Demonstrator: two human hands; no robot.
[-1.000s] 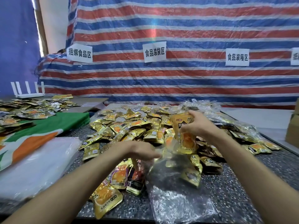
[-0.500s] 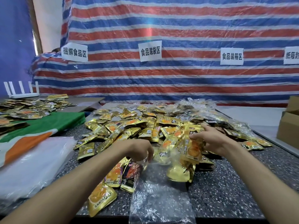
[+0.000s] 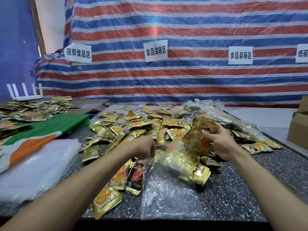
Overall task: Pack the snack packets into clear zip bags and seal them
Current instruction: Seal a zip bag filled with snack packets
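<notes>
The right hand point(image 3: 218, 144) has thumb and fingers clamped on a small fanned stack of gold foil snack packets point(image 3: 199, 135). These are flat, crinkled and printed in orange, and are held just beside the mouth of the clear zip bag point(image 3: 166, 194), on its right. The left hand point(image 3: 144, 147) has its fingers curled tight, pinching the bag's left rim; the exact pinch is blurred. The bag is thin, glossy, wrinkled film lying on the dark speckled stone-look tabletop point(image 3: 233, 189), mouth turned away from the person. The gold packets inside point(image 3: 186, 165) bulge its far half; the near half lies flat and see-through. Just left of the bag lie loose pouches, among them a gold-and-orange pouch point(image 3: 106, 200) and a dark purple pouch point(image 3: 135, 179). Behind the bag spreads a loose heap of gold packets point(image 3: 133, 127), with filled clear bags point(image 3: 205, 107) beyond it. Well left of the bag are a stack of milky plastic sheets point(image 3: 33, 164) and a green, orange and white cloth point(image 3: 43, 130). Far right of the bag stands a brown cardboard box point(image 3: 298, 130). Behind all hangs a red, white and blue striped woven tarpaulin point(image 3: 183, 30) bearing white paper signs point(image 3: 155, 50).
</notes>
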